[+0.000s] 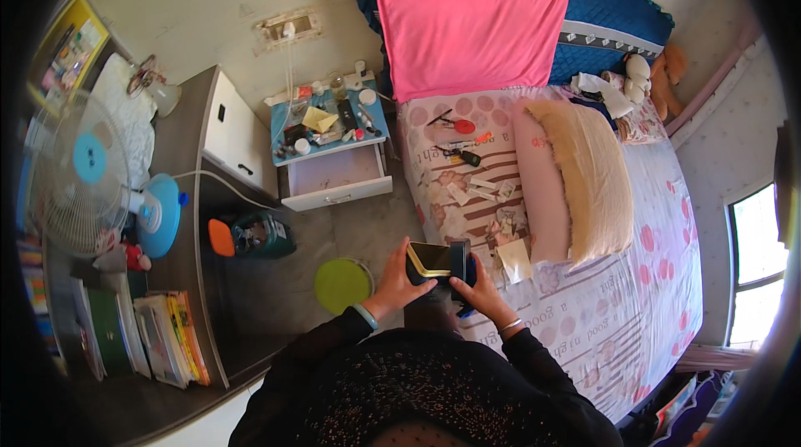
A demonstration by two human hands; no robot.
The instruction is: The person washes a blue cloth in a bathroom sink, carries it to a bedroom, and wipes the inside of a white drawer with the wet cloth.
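Note:
A dark box with a gold rim (pixel 430 259) is held in front of my body, above the gap beside the bed. My left hand (pixel 397 287) grips its left side, the thumb along the near edge. My right hand (pixel 485 293) is closed on a dark blue-black part (pixel 460 262) at its right end, perhaps a lid or sleeve. The inside looks dark, and I cannot tell whether anything lies in it. Past the box, a cream paper packet (pixel 514 260) and several small packets (pixel 482 189) lie on the bed sheet (pixel 563 328).
Small items crowd the nightstand (pixel 325 153), whose drawer (pixel 338 181) is pulled out. A green round stool (pixel 341 285) stands left of my legs. A fan (pixel 87 159) and books (pixel 169 340) occupy the desk. A folded blanket (pixel 594 184) rests on the bed.

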